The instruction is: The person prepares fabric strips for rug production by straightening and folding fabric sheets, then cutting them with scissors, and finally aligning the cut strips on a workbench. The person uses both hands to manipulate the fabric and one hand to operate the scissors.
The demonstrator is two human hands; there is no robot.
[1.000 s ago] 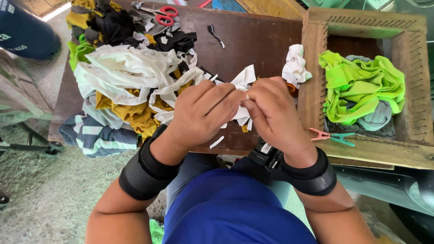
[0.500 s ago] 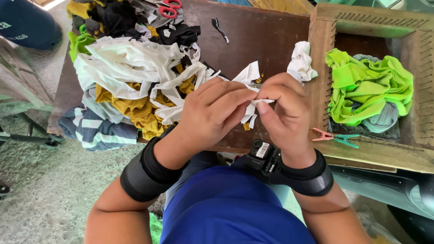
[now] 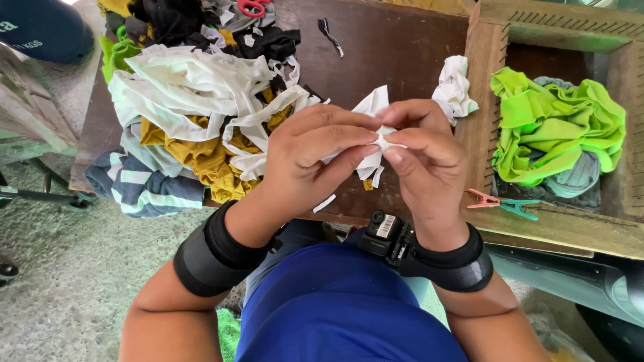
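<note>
Both hands meet over the near edge of a dark wooden table (image 3: 396, 53). My left hand (image 3: 305, 157) and my right hand (image 3: 426, 161) pinch a small bundle of white cloth strips (image 3: 373, 110) between their fingertips. Loose ends of the strips hang below the fingers. A black band wraps each wrist, and the right one carries a small black device (image 3: 388, 236).
A heap of white, mustard, black and striped cloth scraps (image 3: 194, 114) fills the table's left. Red-handled scissors (image 3: 253, 7) lie at the top. A crumpled white rag (image 3: 455, 84) sits beside a wooden box (image 3: 479, 100) of neon green fabric (image 3: 553, 127). Two clothes pegs (image 3: 502, 202) lie on its rim.
The hands have risen slightly and turned the white strip bundle between the fingertips. The view has shifted a little, so the table sits further right and up.
</note>
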